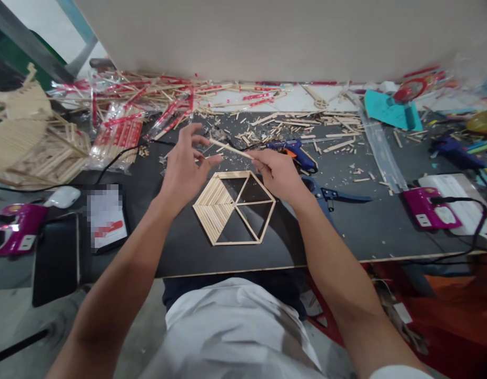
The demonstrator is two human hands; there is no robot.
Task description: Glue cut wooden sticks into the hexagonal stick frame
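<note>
A hexagonal frame of thin wooden sticks lies flat on the dark table; its left sections are filled with sticks, the others are bare apart from spokes. Above its top right side, my right hand pinches one end of a wooden stick. The stick points up and to the left. My left hand is raised over the upper left of the frame, thumb and fingers apart, near the stick's far end, with nothing held.
Behind the hands lie a blue glue gun, scattered stick pieces and red-wrapped stick packs. Blue cutters sit to the right. Phones, magenta power sockets and black cables flank the work. A stick-built object stands at left.
</note>
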